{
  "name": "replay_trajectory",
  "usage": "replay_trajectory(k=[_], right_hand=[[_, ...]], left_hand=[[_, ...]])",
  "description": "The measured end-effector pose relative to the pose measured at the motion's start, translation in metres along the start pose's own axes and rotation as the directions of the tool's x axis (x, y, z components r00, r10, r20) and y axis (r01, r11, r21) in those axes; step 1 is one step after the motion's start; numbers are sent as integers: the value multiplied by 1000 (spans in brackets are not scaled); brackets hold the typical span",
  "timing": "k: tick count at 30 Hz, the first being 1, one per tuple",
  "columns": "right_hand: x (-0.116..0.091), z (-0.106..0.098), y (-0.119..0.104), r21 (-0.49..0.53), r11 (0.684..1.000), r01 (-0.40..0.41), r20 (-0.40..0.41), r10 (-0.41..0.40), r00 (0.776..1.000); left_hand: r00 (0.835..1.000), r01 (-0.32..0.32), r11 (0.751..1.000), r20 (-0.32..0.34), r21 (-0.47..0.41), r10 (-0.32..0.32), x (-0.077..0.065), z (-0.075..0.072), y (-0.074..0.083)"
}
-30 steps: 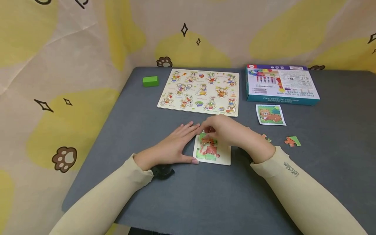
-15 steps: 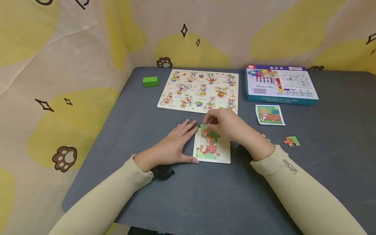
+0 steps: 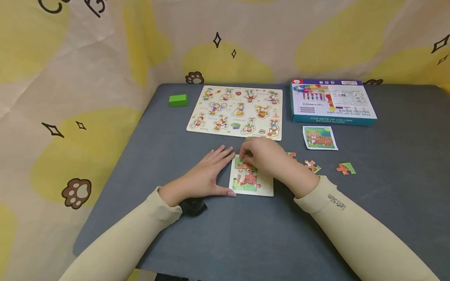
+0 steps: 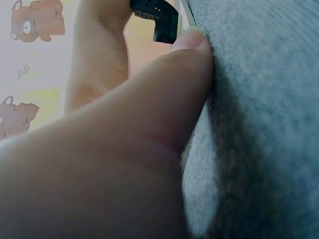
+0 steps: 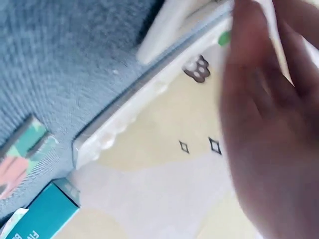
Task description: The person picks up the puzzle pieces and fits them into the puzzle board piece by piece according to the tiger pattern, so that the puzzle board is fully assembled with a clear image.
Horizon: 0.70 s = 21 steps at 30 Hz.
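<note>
A small pale puzzle tray lies on the table with an orange-and-green animal jigsaw, its pieces filling the left part. My left hand rests flat beside it, fingers spread, thumb at the tray's lower left edge. In the left wrist view that thumb lies against the tray's side. Over the tray's top my right hand pinches a green-and-orange jigsaw piece at the upper left corner; its fingers hide part of it. The right wrist view shows those fingers bent together, blurred.
Loose jigsaw pieces lie right of the tray, one piece farther out. Behind are a tiger picture card, a box, a figure puzzle board and a green block. Patterned cloth hangs behind the table.
My right hand lifted the jigsaw piece towards the tray's top edge, then brought it back down to the upper left corner. My left hand has stayed beside the tray.
</note>
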State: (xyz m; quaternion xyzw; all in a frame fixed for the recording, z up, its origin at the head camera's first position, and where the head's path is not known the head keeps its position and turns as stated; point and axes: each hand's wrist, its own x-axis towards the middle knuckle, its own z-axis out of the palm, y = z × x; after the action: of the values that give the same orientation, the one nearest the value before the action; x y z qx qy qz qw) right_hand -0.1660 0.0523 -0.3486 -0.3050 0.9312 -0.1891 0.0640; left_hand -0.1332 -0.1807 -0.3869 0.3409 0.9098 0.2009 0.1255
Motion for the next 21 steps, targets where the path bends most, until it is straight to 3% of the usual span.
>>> replay_trajectory(k=[3, 7, 10, 15, 21], right_hand=[[-13, -3, -9, -210, 976, 54, 16, -52, 999], [-36, -4, -25, -420, 899, 125, 116, -84, 990], [-46, 0, -33, -459, 880, 121, 149, -58, 987], [-48, 6, -34, -490, 866, 100, 130, -41, 991], [-45, 7, -22, -390, 914, 115, 98, -83, 992]], left_hand=[[1000, -12, 1000, -4, -7, 12, 1, 2, 2], [1000, -28, 1000, -6, 5, 28, 4, 4, 2], [999, -36, 999, -9, 17, 36, 7, 5, 2], [999, -40, 999, -18, 13, 40, 9, 6, 1], [999, -30, 999, -12, 22, 30, 9, 8, 0]])
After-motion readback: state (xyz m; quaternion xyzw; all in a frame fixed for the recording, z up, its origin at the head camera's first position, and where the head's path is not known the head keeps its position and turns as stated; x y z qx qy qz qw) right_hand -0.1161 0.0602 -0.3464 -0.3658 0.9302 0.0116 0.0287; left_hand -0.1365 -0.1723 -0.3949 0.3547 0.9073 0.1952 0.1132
